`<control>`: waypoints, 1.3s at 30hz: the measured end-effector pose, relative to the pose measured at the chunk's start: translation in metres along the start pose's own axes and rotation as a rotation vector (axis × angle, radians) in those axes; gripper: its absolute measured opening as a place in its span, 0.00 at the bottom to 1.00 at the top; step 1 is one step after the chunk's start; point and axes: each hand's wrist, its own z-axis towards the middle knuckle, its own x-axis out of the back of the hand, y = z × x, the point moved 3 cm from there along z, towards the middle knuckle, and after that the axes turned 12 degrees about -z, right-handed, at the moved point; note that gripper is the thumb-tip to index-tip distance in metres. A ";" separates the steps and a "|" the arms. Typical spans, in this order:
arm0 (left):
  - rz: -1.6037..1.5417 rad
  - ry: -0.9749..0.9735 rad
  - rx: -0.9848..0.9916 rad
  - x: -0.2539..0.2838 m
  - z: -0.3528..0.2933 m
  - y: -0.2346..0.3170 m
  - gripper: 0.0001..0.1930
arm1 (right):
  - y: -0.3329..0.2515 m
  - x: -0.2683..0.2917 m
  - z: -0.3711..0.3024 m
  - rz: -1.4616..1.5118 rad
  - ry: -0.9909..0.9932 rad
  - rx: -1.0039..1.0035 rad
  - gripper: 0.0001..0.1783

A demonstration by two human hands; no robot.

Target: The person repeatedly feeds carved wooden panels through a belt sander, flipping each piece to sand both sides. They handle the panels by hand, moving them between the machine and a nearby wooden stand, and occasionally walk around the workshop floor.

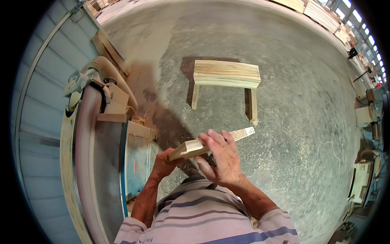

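Note:
In front of my body I hold a pale wooden board point(192, 147), tilted so its far right end rises toward the middle of the floor. My left hand point(165, 163) is closed around its near left end. My right hand point(221, 157) lies across the board's middle, its fingers over the upper edge and its thumb below. Part of the board is hidden behind that hand. Beyond it on the floor stands a low wooden trestle point(226, 74) with a stack of similar pale boards across its top.
Close on my left is a belt sander point(90, 158) with a long pinkish belt and a ribbed hose point(115, 71). A blue-grey metal wall point(38, 122) rises behind it. Reddish dust point(142, 97) covers the floor beside the machine. Stacked timber point(323, 16) and a person point(361, 48) are far right.

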 end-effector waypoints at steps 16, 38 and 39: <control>-0.113 0.459 -0.165 0.037 0.048 0.118 0.18 | 0.203 -0.094 -0.240 0.276 0.093 -1.294 0.32; -0.654 0.392 -0.269 0.022 0.143 0.163 0.33 | 0.235 -0.189 -0.201 1.313 0.889 -1.696 0.36; -0.768 0.448 -0.262 0.021 0.143 0.180 0.30 | 0.240 -0.181 -0.193 1.343 0.928 -1.633 0.37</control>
